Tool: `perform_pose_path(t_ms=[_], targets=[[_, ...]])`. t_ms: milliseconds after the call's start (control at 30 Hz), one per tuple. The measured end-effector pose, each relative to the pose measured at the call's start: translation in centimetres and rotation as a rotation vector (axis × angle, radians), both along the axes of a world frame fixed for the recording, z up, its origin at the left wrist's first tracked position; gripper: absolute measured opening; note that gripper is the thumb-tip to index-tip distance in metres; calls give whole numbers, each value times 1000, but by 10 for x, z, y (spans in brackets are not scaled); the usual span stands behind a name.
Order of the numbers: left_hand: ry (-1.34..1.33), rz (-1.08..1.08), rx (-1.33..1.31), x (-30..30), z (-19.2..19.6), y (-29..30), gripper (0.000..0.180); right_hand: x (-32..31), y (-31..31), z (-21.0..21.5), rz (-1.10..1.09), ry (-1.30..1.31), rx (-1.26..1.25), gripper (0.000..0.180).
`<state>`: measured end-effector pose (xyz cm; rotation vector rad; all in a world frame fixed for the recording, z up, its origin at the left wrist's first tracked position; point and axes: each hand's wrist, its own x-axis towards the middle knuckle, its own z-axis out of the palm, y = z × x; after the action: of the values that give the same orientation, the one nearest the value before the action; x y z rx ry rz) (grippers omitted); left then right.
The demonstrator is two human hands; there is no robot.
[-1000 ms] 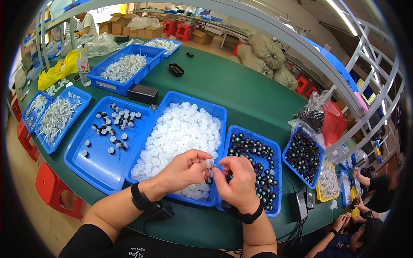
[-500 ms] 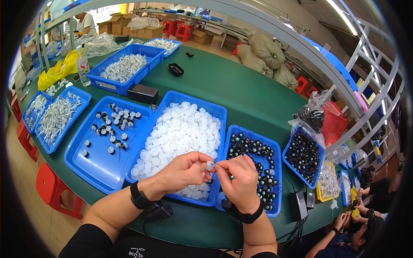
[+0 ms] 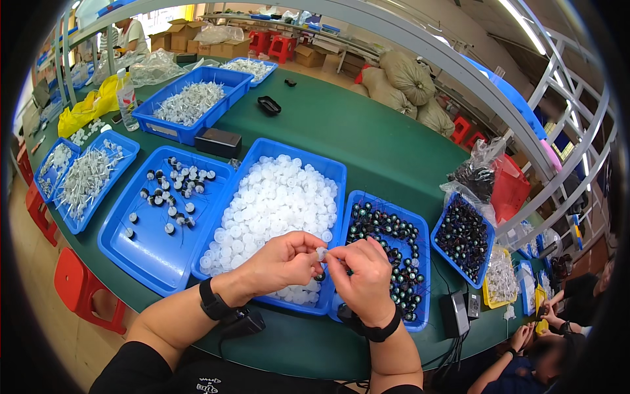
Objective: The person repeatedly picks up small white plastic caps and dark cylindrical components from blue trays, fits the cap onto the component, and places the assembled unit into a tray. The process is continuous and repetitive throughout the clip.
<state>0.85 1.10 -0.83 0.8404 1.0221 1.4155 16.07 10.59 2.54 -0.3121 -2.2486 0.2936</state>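
White small round plastic cap (image 3: 321, 252) was pinched between the fingertips of the left hand (image 3: 281, 261) and the right hand (image 3: 363, 278), both closed on it. Hands hovered over the near edge of the blue plastic tray of white caps (image 3: 275, 197), beside the blue tray of dark round parts (image 3: 387, 249).

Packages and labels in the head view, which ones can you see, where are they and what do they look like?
Cardboard boxes: brown, stacked on the floor beyond the table's far end.
Sacks: tan, bulging, piled past the table's far right edge.
Red bag: right table edge, beside a clear bag of dark parts.
Bottle: clear, pale label, far left.
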Motion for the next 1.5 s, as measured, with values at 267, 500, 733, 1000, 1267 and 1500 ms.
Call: perform_pose_path(t_ms=[267, 500, 733, 1000, 1267, 1500], targets=[[-155, 38, -18, -1, -1, 1, 22, 2, 0, -2, 13, -33, -115, 9], [-190, -11, -20, -6, -7, 1, 22, 1, -5, 1, 39, -74, -361, 12], [-242, -12, -53, -8, 0, 0, 22, 3, -2, -3, 94, -2, -390, 8], [-318, -6, -5, -11, 1, -1, 23, 0, -3, -5, 198, -43, -616, 25], [-288, -16, 6, -14, -2, 0, 25, 7, 3, -8, 184, -31, -713, 11], [-308, -34, 14, -14, -2, -2, 23, 2, 1, 0, 99, 21, -378, 9]])
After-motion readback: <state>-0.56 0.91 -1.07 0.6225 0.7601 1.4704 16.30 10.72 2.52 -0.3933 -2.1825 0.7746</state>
